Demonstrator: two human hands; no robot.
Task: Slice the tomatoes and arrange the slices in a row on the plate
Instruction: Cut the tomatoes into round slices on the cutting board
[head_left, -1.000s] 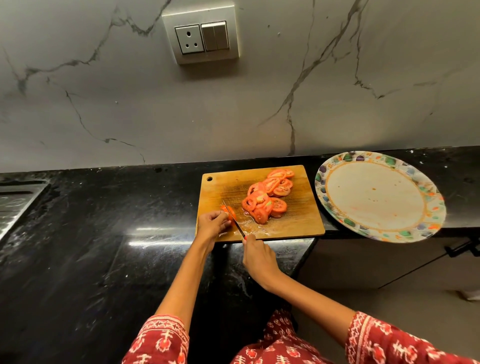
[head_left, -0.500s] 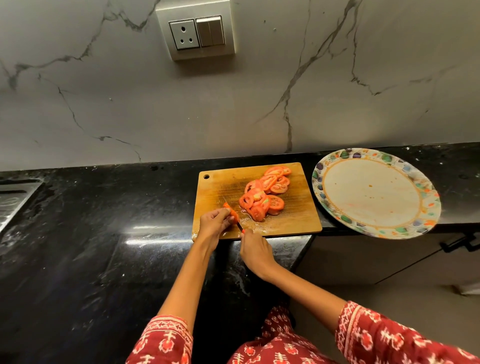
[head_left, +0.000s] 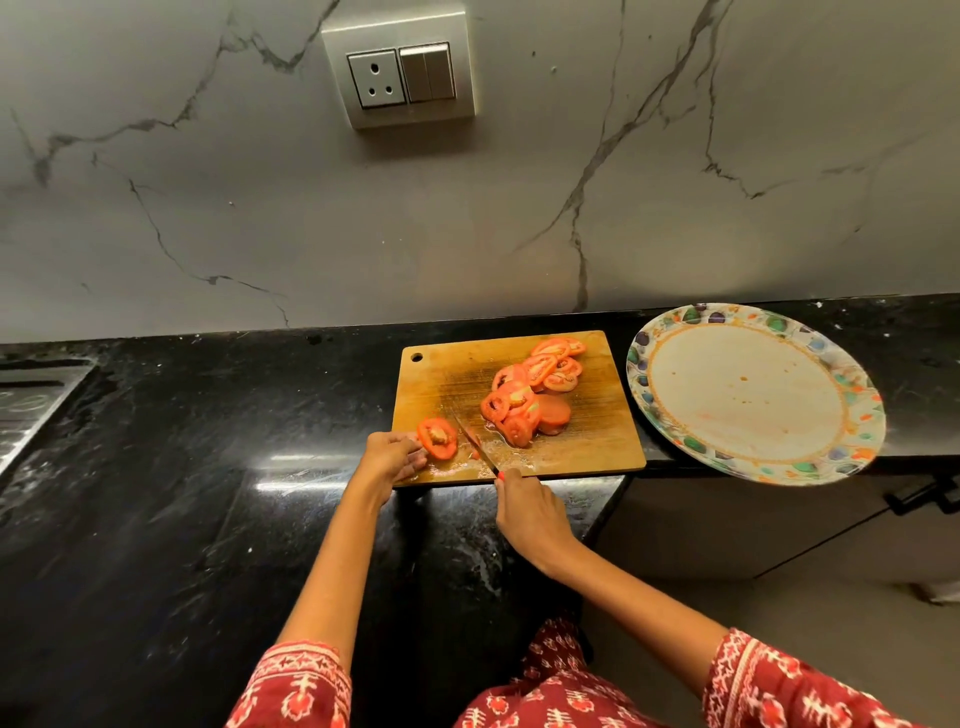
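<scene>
Since half a second before, the tomato piece (head_left: 437, 438) had tipped cut-face up at the cutting board (head_left: 597, 447)'s near-left corner, pinched by the left hand (head_left: 390, 460). The right hand (head_left: 530, 514) gripped the knife (head_left: 474, 442); best keep fingertips behind the blade.

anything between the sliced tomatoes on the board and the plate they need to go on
Nothing visible. The tomato slices lie on the cutting board, and the plate sits just right of it, no slices on it yet.
</scene>
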